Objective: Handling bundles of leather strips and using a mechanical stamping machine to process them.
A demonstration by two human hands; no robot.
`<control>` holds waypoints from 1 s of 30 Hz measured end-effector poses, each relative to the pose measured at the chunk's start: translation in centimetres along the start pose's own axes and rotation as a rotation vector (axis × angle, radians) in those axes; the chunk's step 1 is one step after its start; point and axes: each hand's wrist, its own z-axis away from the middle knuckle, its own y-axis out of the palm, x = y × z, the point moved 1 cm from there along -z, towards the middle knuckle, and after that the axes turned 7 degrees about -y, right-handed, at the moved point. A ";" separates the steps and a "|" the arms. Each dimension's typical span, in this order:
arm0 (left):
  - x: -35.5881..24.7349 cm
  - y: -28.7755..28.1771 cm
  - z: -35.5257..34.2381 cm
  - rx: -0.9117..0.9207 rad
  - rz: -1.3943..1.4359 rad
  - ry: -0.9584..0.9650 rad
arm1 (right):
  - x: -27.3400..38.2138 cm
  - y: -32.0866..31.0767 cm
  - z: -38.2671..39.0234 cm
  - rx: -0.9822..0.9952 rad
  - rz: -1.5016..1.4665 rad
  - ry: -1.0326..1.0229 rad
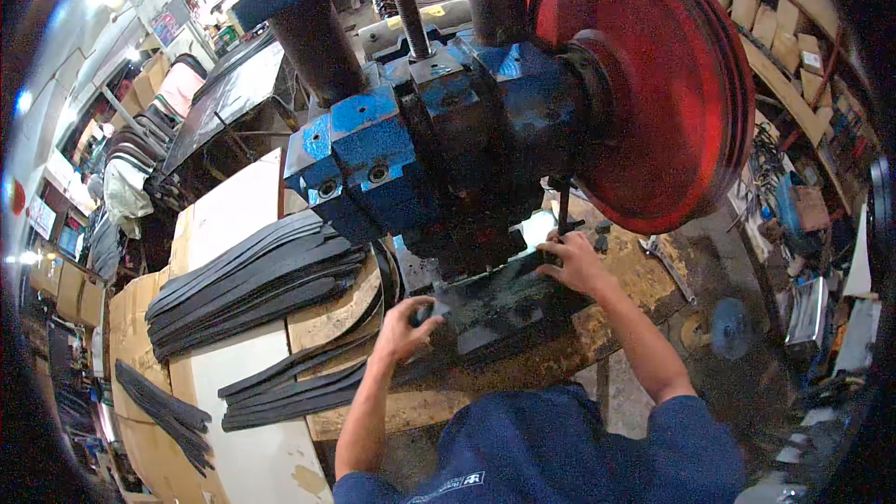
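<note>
Under the blue press (373,135) my two hands are on either side of its dark bed (495,299). My left hand (403,331) is at the bed's left end, with thumb and fingers curled round a small dark grey piece (424,314) whose kind I cannot make out. At the right end, my right hand (581,263) has its thumb and fingers apart beside a black upright rod (564,203); nothing shows between them. Left of my left hand, long black strips (299,394) lie fanned out toward the press.
A thick stack of black strips (252,280) lies on the left, and a smaller bundle (163,411) rests on cardboard. A large red flywheel (644,84) rises at the press's right. A wrench (668,271) lies on the worn wooden bench (616,317). Shelves with boxes (784,37) stand at far right.
</note>
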 end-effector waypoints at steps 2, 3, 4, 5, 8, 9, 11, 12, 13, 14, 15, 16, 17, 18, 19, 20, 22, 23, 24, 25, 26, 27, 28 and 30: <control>0.6 -1.1 -1.0 -0.064 -0.082 0.066 | -1.0 0.9 -0.2 0.082 0.086 0.028; 0.6 -1.6 -1.6 -0.123 -0.136 0.136 | -1.7 1.6 0.0 0.131 0.090 0.066; 0.7 -1.8 -2.2 -0.108 -0.186 0.101 | -2.4 2.5 0.0 0.159 0.098 0.111; 0.7 -2.1 -2.7 -0.121 -0.246 0.106 | -3.2 3.5 0.1 0.119 0.105 0.099; 0.6 -2.5 -4.2 -0.136 -0.309 0.119 | -5.8 6.4 0.5 -0.124 0.103 0.168; 0.7 -2.5 -4.5 -0.129 -0.297 0.095 | -6.6 7.1 0.8 -0.183 0.097 0.142; 0.8 -2.3 -5.0 -0.163 -0.368 0.153 | -7.9 7.8 1.4 -0.236 -0.055 0.172; 0.9 -2.0 -5.2 -0.131 -0.356 0.123 | -8.3 7.9 1.5 -0.253 -0.107 0.181; 0.9 -1.7 -5.4 -0.144 -0.328 0.135 | -8.6 7.5 1.9 -0.272 -0.125 0.149; 1.0 -1.5 -5.6 -0.156 -0.298 0.149 | -8.7 7.3 1.8 -0.281 -0.133 0.134; 1.1 -1.2 -5.7 -0.154 -0.298 0.149 | -8.6 6.9 2.0 -0.290 -0.141 0.118; 1.1 -0.9 -6.0 -0.160 -0.324 0.183 | -8.5 6.6 1.8 -0.353 -0.261 0.140; 1.1 -0.7 -6.2 -0.166 -0.351 0.216 | -8.3 6.1 1.7 -0.385 -0.320 0.150; 1.2 -0.7 -6.3 -0.167 -0.350 0.219 | -8.0 5.7 1.5 -0.419 -0.379 0.160; 1.3 -0.6 -6.5 -0.147 -0.354 0.213 | -7.7 5.1 1.5 -0.412 -0.406 0.172; 1.4 -0.6 -6.6 -0.150 -0.374 0.232 | -7.1 4.7 1.3 -0.408 -0.420 0.178; 1.6 -0.6 -6.8 -0.116 -0.346 0.200 | -5.9 3.7 0.9 -0.407 -0.408 0.186; 1.7 -0.6 -6.9 -0.128 -0.345 0.236 | -5.3 2.9 0.7 -0.409 -0.393 0.187; 1.9 -0.6 -7.0 -0.105 -0.333 0.198 | -4.6 2.2 0.5 -0.412 -0.378 0.187; 2.0 -0.6 -7.0 -0.110 -0.308 0.220 | -3.9 1.0 0.6 -0.416 -0.188 0.057; 2.0 -0.6 -7.0 -0.123 -0.305 0.257 | -3.0 0.3 0.4 -0.457 -0.019 -0.028; 2.1 -0.6 -7.1 -0.113 -0.282 0.243 | -2.3 -0.2 0.3 -0.415 0.005 -0.070; 2.1 -0.6 -7.2 -0.114 -0.289 0.243 | -1.9 -0.4 0.0 -0.476 -0.358 0.114; 2.1 -0.5 -7.2 -0.107 -0.299 0.243 | -1.7 -0.3 -0.4 -0.481 -1.076 0.327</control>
